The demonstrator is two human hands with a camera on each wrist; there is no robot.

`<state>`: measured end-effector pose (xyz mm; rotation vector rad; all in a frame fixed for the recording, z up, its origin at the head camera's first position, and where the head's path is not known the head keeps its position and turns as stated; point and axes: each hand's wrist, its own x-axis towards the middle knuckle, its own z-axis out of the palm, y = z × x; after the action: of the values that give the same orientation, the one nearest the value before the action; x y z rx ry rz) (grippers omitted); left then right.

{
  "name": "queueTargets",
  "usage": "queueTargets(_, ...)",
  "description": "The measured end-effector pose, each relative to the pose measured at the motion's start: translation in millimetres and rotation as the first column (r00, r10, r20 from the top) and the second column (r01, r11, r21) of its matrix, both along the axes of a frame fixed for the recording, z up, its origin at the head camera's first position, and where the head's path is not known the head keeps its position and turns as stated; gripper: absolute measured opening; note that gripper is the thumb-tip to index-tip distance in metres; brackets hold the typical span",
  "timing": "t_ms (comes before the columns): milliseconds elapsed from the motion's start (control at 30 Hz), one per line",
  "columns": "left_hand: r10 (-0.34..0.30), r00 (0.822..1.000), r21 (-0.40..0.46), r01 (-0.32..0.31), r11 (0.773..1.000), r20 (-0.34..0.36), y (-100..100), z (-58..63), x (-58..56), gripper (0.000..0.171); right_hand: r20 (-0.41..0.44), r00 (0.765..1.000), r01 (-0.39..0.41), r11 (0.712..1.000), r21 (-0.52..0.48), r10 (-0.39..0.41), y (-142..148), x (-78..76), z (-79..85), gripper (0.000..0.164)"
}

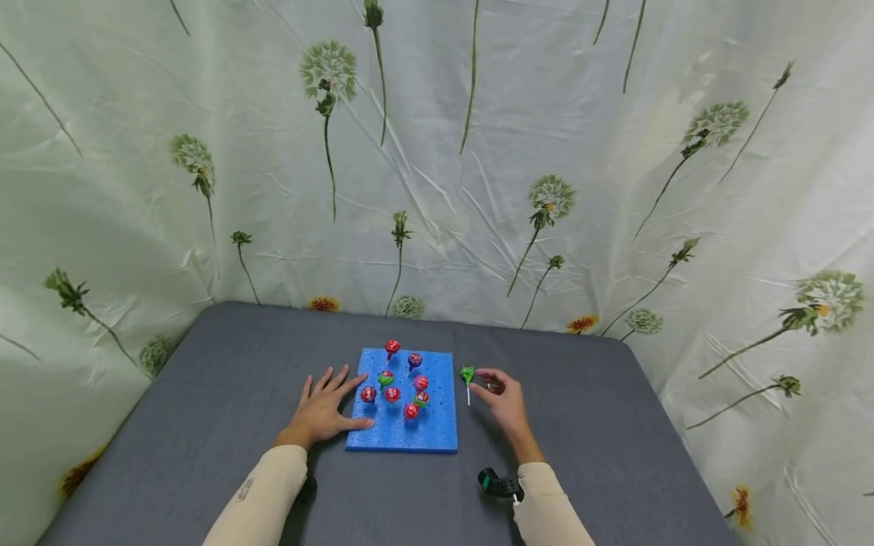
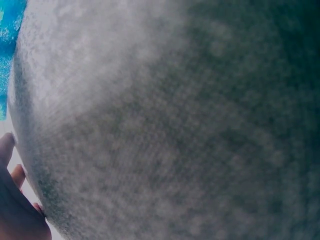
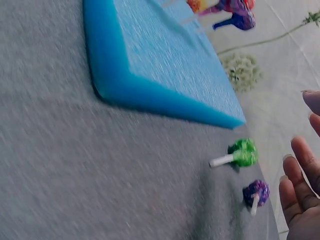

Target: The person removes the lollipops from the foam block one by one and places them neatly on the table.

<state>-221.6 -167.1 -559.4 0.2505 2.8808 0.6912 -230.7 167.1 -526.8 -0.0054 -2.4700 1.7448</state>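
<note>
A blue foam board (image 1: 437, 428) lies on the table, with several wrapped lollipops standing in it on their sticks, among them a red lollipop (image 1: 392, 346). My left hand (image 1: 319, 413) rests at the board's left edge, fingers spread and thumb over its surface. To the right of the board lies a green lollipop (image 1: 467, 374) with a white stick. Just beside it is my right hand (image 1: 504, 402), its fingers loosely bent. In the right wrist view those fingers look apart from the green lollipop and from a purple lollipop (image 3: 256, 192) lying near it.
Dark grey cloth covers the table (image 1: 587, 440). A pale curtain (image 1: 451, 189) printed with dandelions hangs behind and at both sides. On my right wrist sits a black strapped device (image 1: 501, 484). Mostly blurred grey fills the left wrist view.
</note>
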Motion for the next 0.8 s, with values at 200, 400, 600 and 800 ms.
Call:
queueTargets(200, 0.001, 1.000, -0.009, -0.001, 1.000, -0.002, -0.1, -1.3, 0.0, 0.102, -0.001, 0.999, -0.038, 0.999, -0.027, 0.038, -11.1, 5.9, -0.2, 0.032)
queueTargets(400, 0.003, 1.000, -0.008, -0.003, 1.000, 0.000, -0.4, -0.6, 0.2, 0.101, 0.003, 0.995, -0.104, 0.993, -0.051, 0.105, -21.4, 12.6, -1.2, 0.029)
queueTargets(600, -0.004, 1.000, 0.002, 0.004, 1.000, 0.001, 0.4, 0.7, -0.2, 0.101, 0.013, 0.985, -0.172, 0.981, -0.093, 0.174, -34.3, 24.2, 13.0, 0.027)
queueTargets(800, 0.000, 1.000, -0.004, 0.000, 1.000, -0.002, 0.0, 0.8, 0.2, 0.101, 0.029, 0.970, -0.238, 0.965, -0.109, 0.242, -48.2, 35.7, 30.0, 0.028)
